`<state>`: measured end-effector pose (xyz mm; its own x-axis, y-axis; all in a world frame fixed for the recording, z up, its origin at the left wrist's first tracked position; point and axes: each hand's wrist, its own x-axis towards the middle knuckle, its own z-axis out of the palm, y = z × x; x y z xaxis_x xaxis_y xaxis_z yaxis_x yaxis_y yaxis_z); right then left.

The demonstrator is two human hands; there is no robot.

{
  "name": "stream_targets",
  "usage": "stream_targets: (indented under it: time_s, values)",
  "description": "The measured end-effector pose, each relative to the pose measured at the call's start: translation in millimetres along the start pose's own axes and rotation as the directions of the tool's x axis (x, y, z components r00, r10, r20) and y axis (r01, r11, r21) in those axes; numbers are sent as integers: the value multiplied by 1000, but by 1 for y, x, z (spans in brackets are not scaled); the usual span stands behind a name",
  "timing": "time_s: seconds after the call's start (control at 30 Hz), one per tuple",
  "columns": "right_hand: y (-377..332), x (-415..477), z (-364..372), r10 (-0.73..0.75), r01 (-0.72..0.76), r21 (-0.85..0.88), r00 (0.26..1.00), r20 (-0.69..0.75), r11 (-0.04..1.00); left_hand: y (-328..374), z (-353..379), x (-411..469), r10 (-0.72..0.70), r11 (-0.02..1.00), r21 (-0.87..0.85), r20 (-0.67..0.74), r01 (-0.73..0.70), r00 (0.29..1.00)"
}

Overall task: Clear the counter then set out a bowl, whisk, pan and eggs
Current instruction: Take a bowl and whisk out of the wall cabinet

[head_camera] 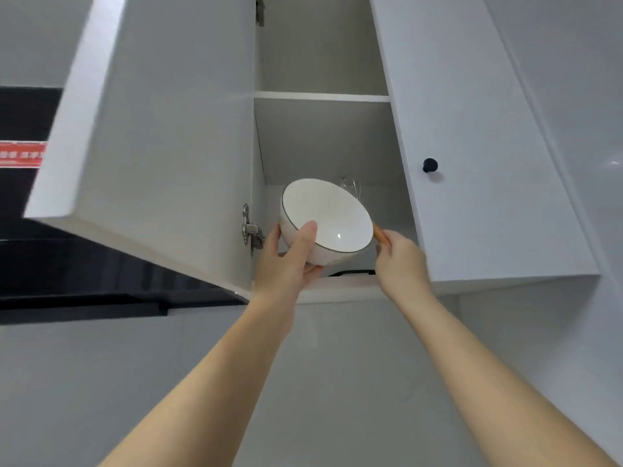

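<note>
2 bare forearms reach up into the open cabinet point(323, 139). The left hand point(286, 264) grips a white bowl point(332, 217), thumb over its dark rim, fingers under its base. The bowl is tilted, just above the cabinet's front edge. The right hand point(401, 261) curls round the whisk's brown handle point(380, 234). The whisk's wires point(350, 187) show behind the bowl, over the bottom shelf. The shut right door point(472, 163) carries 1 black knob point(430, 165).
</note>
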<state>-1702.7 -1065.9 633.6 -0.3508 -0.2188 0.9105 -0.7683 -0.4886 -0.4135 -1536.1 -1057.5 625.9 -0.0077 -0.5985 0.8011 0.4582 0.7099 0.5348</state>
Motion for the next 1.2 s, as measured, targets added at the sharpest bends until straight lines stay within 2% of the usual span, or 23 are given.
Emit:
stream_targets:
  time_s: [0.13,0.23,0.4,0.53,0.7,0.8,0.97,1.03,1.2]
  values:
    - [-7,-60,-33,18,-10,163,999,-47,987,18,-10,-67,-92,995,-29,53,94,994]
    - [-27,-114,-61,67,-68,335,998,14,940,37,-21,-124,-173,983,-42,105,178,979]
    - [-84,-222,-113,172,-198,495,980,98,846,69,-54,-223,-273,954,-83,146,287,951]
    - [-120,-305,-131,287,-357,549,934,212,756,87,-93,-297,-364,923,-98,95,373,926]
    - [-160,-406,-137,368,-550,594,835,409,587,114,-156,-384,-469,882,-80,-51,464,882]
    - [-181,-460,-129,348,-614,593,787,510,520,128,-196,-423,-493,870,-68,-147,489,857]
    - [-203,-528,-103,276,-709,513,680,680,483,138,-266,-479,-518,850,-103,-338,516,786]
    - [-214,-551,-75,244,-751,463,615,750,471,137,-309,-498,-507,849,-101,-438,520,743]
    - [-235,-590,2,189,-793,394,524,830,466,136,-397,-518,-477,836,-90,-604,541,638]
